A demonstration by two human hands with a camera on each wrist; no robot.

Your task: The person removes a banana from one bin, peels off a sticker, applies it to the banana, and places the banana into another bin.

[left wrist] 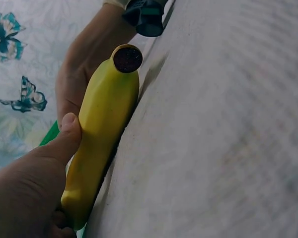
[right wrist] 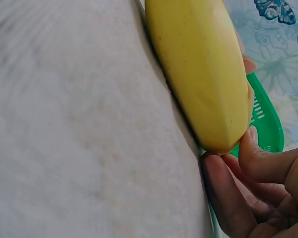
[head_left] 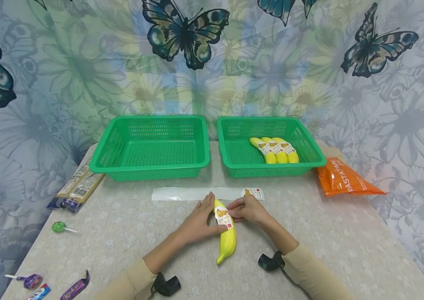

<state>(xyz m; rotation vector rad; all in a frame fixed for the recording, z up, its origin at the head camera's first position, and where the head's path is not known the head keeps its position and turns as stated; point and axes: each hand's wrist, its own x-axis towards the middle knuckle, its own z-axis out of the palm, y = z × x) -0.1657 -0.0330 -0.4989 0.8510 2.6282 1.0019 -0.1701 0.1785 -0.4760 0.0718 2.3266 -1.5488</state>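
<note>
A yellow banana [head_left: 228,242] lies on the table, its stem end toward the front edge. On its upper side sits a white label [head_left: 222,216] with a banana picture. My left hand [head_left: 197,225] holds the banana from the left, thumb over the label's lower part. In the left wrist view the left thumb presses the banana's side [left wrist: 107,109], with the dark stem end facing the camera. From the right, my right hand [head_left: 249,209] has thumb and curled fingers at the label's edge. The right wrist view has these fingertips [right wrist: 251,136] around the banana's far end [right wrist: 203,74].
Behind lies a white backing strip [head_left: 197,193] bearing one label [head_left: 253,193]. One green basket [head_left: 152,168] stands back left; another [head_left: 268,171] at right holds three labelled bananas [head_left: 273,150]. An orange bag [head_left: 347,179], a gold packet [head_left: 78,183] and several sweets [head_left: 59,226] lie toward the sides.
</note>
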